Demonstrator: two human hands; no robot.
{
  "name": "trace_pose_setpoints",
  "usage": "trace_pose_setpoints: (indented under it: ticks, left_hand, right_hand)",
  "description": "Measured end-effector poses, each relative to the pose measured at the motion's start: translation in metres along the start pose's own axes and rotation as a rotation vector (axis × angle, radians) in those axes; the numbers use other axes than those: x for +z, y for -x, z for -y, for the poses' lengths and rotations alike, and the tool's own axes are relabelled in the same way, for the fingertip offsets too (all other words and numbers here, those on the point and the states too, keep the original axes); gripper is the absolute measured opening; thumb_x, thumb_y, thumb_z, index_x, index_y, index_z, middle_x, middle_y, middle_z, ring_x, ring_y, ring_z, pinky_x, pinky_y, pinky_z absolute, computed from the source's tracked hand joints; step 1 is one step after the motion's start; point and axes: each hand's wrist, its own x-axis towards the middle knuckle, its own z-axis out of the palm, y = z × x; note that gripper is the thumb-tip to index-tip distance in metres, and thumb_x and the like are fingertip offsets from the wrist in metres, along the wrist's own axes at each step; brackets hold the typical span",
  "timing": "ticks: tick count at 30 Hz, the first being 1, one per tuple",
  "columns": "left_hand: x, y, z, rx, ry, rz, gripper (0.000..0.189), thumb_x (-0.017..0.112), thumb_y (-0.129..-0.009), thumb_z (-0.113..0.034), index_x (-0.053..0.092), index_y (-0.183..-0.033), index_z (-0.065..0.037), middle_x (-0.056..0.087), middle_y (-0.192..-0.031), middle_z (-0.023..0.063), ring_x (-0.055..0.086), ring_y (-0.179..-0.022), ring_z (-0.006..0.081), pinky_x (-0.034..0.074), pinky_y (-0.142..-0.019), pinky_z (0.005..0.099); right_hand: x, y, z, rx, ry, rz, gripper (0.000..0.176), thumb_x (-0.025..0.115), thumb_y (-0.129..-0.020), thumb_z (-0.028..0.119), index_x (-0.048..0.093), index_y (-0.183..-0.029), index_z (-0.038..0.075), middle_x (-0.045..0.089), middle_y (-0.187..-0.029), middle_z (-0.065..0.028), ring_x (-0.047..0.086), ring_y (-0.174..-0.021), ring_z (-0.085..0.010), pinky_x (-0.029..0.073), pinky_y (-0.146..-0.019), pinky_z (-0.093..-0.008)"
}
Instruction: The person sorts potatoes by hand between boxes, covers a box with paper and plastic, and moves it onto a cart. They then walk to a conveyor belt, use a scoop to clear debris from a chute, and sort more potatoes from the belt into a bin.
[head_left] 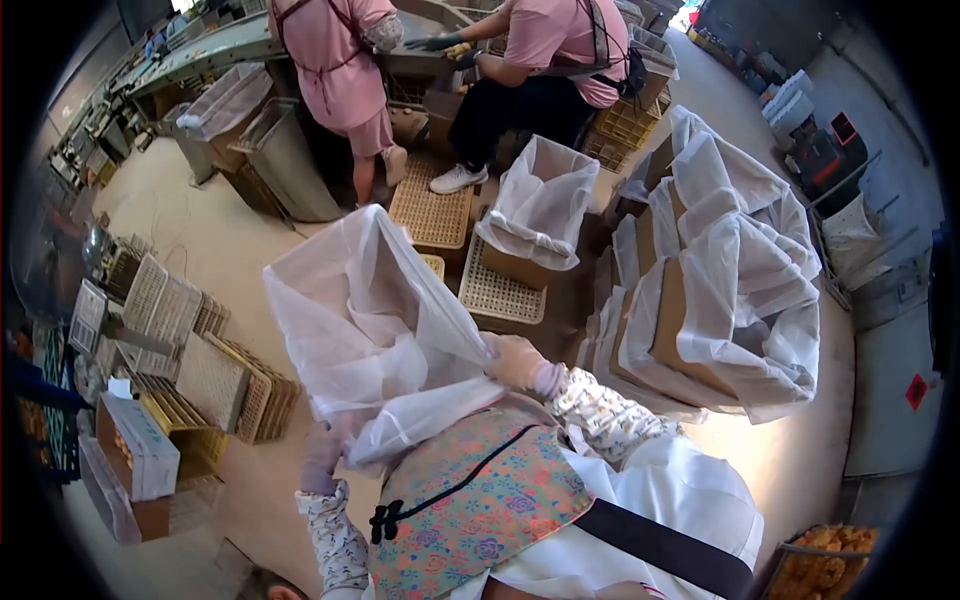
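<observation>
A translucent white box liner [375, 330] stands open in front of my body, spread into a box shape; whether a carton is beneath it is hidden. At its near left corner, my left hand [322, 455] is closed on the liner's edge. My right hand [518, 362] grips the near right corner, with the film bunched at the fingers. Both hands wear thin pale gloves. Just beyond, a cardboard box [518, 270] with a white liner folded over its rim rests on a plastic crate [500, 295].
Stacked lined cartons [690, 310] stand on the right. Two people in pink work at a sorting table [420, 62] ahead. Baskets [215, 375] and a white carton [138, 450] sit on the left. A container of orange-brown produce [822, 562] is at the lower right.
</observation>
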Motion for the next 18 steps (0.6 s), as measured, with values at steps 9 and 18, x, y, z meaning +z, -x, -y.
trace_pose_setpoints:
  ticks: [9,18]
  left_hand:
    - [0.034,-0.094,-0.172,0.19,-0.198,0.247,0.034,0.053,-0.085,-0.034,0.064,-0.104,-0.009,0.065,-0.107,0.0199,0.062,-0.099,0.0352,0.048,-0.086,0.0432]
    - [0.114,-0.105,-0.244,-0.262,0.673,0.568,0.036,0.053,-0.094,-0.037,0.057,-0.121,-0.012,0.062,-0.101,0.0023,0.061,-0.085,0.0168,0.048,-0.075,0.0302]
  right_hand:
    - [-0.09,-0.047,-0.092,0.335,0.023,-0.229,0.038,0.058,-0.077,0.029,0.063,-0.11,0.011,0.068,-0.098,-0.0185,0.064,-0.096,-0.035,0.049,-0.087,-0.0429]
    - [-0.135,-0.16,-0.203,0.262,0.38,-0.249,0.027,0.058,-0.08,0.025,0.068,-0.099,0.009,0.068,-0.099,-0.0157,0.064,-0.098,-0.0329,0.049,-0.088,-0.0431]
